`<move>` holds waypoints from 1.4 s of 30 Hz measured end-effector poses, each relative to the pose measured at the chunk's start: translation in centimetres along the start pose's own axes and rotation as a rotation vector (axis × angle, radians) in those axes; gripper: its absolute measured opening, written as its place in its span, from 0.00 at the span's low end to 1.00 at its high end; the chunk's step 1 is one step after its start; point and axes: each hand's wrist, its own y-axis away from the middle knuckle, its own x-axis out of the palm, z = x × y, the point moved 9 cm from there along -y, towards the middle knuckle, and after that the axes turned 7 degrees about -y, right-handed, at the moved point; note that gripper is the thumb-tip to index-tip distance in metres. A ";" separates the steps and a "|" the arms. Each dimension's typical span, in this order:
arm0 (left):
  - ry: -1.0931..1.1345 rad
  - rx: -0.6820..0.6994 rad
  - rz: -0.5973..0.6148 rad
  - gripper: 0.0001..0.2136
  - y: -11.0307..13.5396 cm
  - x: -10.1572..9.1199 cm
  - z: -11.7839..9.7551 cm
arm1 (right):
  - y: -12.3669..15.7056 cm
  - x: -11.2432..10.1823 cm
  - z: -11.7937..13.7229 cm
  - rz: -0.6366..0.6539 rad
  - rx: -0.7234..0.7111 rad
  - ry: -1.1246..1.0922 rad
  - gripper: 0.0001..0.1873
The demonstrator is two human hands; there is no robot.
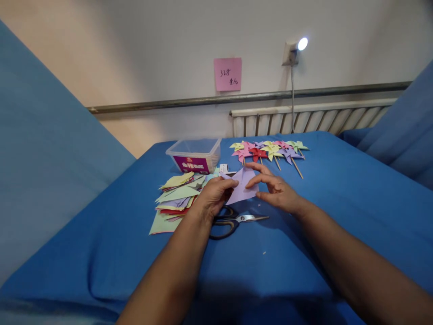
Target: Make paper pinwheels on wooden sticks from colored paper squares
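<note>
My left hand (216,192) pinches a lilac sheet of paper (244,187) by its left part, thumb on top. The paper has slits cut in it and is held above the table. At its right side is my right hand (275,187), its fingers apart and curved; fingertips reach the paper's edge, but whether they press on it I cannot tell. Under the left hand lies a pair of scissors (237,220) with dark handles, blades pointing right. Left of that hand is a stack of coloured paper (177,198), partly covered by my forearm.
A clear plastic box (192,155) with a purple label stands behind the paper stack. Several finished pinwheels (270,151) on sticks lie at the table's back right. Small paper scraps dot the blue cloth (291,271). A radiator (314,117) and pipe run along the wall.
</note>
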 end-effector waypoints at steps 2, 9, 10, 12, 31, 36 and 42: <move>0.007 -0.010 0.007 0.11 0.1 0.1 0.0 | 0.0 0.2 0.1 0.025 -0.006 -0.021 0.10; 0.031 -0.030 0.023 0.09 0.3 0.2 -0.1 | 0.1 0.4 -0.3 0.075 0.021 -0.050 0.16; 0.026 -0.035 0.023 0.08 0.3 0.2 -0.1 | 0.1 0.4 -0.4 0.075 0.022 -0.044 0.16; 0.014 -0.040 0.024 0.07 0.2 0.2 -0.1 | 0.1 0.4 -0.5 0.068 0.020 -0.033 0.15; -0.079 0.007 0.025 0.14 0.0 0.0 0.1 | 0.0 0.2 0.8 -0.002 -0.041 0.059 0.06; -0.118 0.021 0.007 0.14 0.3 0.4 -0.1 | 0.0 -0.1 0.2 -0.059 -0.041 0.113 0.04; -0.261 0.034 -0.036 0.07 0.3 0.5 0.0 | 0.0 0.8 -1.1 -0.061 0.032 0.059 0.05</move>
